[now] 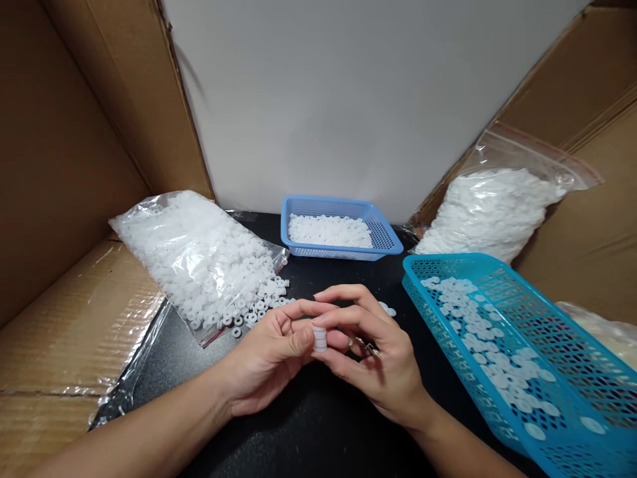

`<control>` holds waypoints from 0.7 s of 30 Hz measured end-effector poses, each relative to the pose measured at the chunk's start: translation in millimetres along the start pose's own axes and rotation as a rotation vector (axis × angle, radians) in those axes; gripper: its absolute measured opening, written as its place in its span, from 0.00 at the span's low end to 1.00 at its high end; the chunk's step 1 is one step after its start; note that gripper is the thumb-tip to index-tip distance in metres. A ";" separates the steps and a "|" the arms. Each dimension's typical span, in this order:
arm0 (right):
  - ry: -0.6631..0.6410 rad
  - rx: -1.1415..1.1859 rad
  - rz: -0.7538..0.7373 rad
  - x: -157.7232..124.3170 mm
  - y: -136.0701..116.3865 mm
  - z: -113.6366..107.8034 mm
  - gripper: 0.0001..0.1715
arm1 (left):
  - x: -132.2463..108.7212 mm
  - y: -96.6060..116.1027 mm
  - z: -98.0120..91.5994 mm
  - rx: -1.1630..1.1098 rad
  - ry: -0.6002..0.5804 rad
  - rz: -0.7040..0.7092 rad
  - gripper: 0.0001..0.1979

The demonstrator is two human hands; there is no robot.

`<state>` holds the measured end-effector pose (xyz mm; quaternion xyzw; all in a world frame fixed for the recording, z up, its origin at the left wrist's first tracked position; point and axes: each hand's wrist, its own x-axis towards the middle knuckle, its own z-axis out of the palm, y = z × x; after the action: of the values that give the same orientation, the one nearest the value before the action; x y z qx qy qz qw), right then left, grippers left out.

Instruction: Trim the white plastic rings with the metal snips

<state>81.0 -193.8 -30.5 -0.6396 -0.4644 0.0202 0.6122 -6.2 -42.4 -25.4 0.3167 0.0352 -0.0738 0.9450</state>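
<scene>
A short stack of white plastic washers [320, 338] is pinched in front of me, above the dark table. My left hand [273, 352] grips the stack from the left, thumb against its side. From the other side, my right hand [381, 352] is closed in, with a fingertip at the top of the stack and the thumb near its bottom. Small shiny metal pieces [369, 346] are tucked in the curled fingers of my right hand; their kind is unclear. Loose white washers [259, 309] spill from a clear plastic bag [194, 252] beyond my left hand.
A blue basket [343, 252] of small white pieces stands at the back. On the right is a turquoise basket [458, 365] with thin white discs, a filled zip bag [492, 206] behind it. A few discs [387, 309] lie on the table [279, 438]. Cardboard [89, 119] walls the sides.
</scene>
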 end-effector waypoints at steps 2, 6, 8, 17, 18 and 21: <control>-0.010 0.082 0.046 -1.4 0.3 0.9 0.15 | 0.0 1.4 2.1 -0.013 -0.022 0.013 0.14; -0.027 0.163 0.094 -4.0 0.8 2.8 0.16 | 1.0 3.0 3.8 -0.033 -0.029 0.017 0.12; -0.029 0.163 0.100 -4.6 0.5 3.5 0.16 | 1.5 2.6 2.6 -0.028 -0.022 0.023 0.11; -0.019 0.187 0.158 -4.4 -2.5 5.6 0.14 | 0.5 0.3 -0.9 0.023 0.050 0.058 0.14; -0.018 0.209 0.180 -4.3 -2.8 5.5 0.14 | 0.3 0.6 -0.2 0.021 0.036 0.053 0.14; -0.017 0.251 0.242 -3.8 -4.3 5.2 0.13 | 0.1 1.7 1.4 0.036 -0.015 0.027 0.14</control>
<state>73.3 -193.0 -30.4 -0.6092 -0.3832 0.1570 0.6763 -5.8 -42.0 -23.3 0.3335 0.0228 -0.0641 0.9403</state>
